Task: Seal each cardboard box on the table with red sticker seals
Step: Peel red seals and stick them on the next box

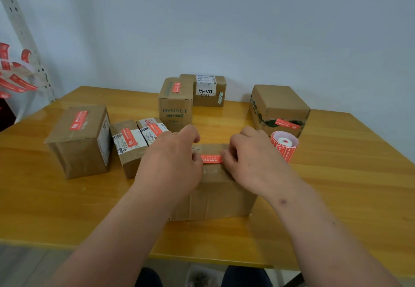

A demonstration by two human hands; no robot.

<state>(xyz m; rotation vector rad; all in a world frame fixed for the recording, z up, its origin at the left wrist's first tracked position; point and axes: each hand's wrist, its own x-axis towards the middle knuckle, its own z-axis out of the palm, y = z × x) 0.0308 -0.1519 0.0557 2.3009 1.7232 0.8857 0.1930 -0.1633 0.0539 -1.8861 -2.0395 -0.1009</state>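
A cardboard box [215, 199] stands in front of me near the table's front edge. A red sticker seal [211, 158] lies across its taped top. My left hand [173, 161] holds the sticker's left end and my right hand [251, 158] pinches its right end, both resting on the box top. The roll of red stickers [284, 147] stands just right of my right hand. Several other boxes around carry red seals: a large one at the left [78, 140], two small ones [130, 145] [152, 129], a HYNAUT box [176, 104] and a box at the right [278, 109].
A box with a white BAHA label [205, 90] stands at the back by the wall. The wooden table [67, 208] has bare surface at the front left and far right. Strips of red stickers [13, 80] hang from a metal rack at the far left.
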